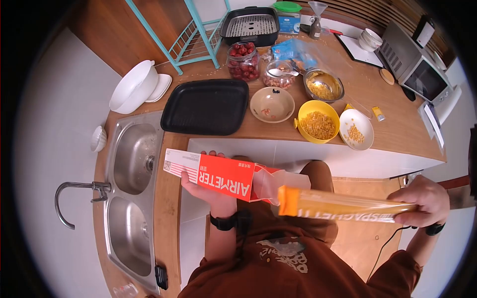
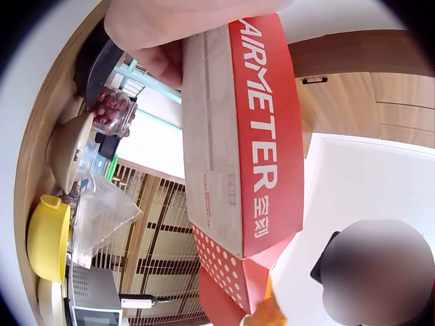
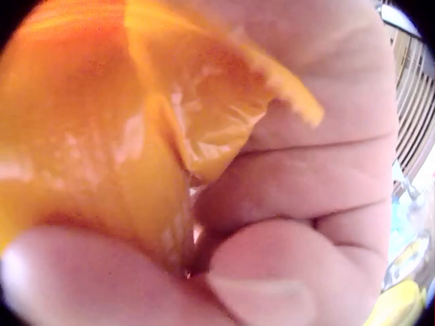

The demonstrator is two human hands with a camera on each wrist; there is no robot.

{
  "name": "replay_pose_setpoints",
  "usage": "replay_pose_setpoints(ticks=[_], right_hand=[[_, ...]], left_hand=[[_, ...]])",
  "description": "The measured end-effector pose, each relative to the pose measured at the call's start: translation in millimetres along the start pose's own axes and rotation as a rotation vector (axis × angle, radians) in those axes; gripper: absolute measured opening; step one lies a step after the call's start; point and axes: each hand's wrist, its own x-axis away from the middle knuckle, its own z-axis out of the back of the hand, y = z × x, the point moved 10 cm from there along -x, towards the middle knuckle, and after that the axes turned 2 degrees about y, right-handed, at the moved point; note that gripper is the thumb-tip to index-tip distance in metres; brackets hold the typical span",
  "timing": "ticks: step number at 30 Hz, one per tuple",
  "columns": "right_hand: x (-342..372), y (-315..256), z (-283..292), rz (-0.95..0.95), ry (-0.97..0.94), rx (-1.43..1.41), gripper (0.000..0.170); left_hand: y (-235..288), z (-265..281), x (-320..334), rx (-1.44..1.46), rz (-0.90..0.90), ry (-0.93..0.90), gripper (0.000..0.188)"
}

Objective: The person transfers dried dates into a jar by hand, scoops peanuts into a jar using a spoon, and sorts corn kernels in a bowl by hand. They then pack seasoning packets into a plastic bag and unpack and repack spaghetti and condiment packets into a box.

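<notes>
My left hand [image 1: 214,199] grips a red and white cardboard box [image 1: 221,175] lettered AIRMETER, its thumb and fingers on opposite sides. The box's flaps [image 1: 290,180] stand open at the end facing right. In my right hand [image 1: 428,201] is a long yellow packet of spaghetti [image 1: 343,206], pinched near its right end. The packet's orange left end overlaps the open flaps in the head view. From the right wrist, the crimped yellow wrapper [image 3: 88,142] fills the left side, with thumb and fingers closed about it. The left wrist view shows red flaps with white dots [image 2: 221,265].
Along the counter stand a black tray [image 1: 204,107], a beige bowl [image 1: 272,105], a yellow bowl of corn kernels [image 1: 318,124], a white dish [image 1: 357,130], a metal bowl [image 1: 323,85] and a jar of red fruit [image 1: 243,60]. A double sink [image 1: 134,164] lies left, a microwave [image 1: 422,74] right.
</notes>
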Motion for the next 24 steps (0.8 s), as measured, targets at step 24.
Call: replay_pose_setpoints(ticks=[24], right_hand=[[-43,24,-18,-0.151,-0.002,-0.094,0.031]], left_hand=[[13,-14,0,-0.121,0.018,-0.17,0.064]])
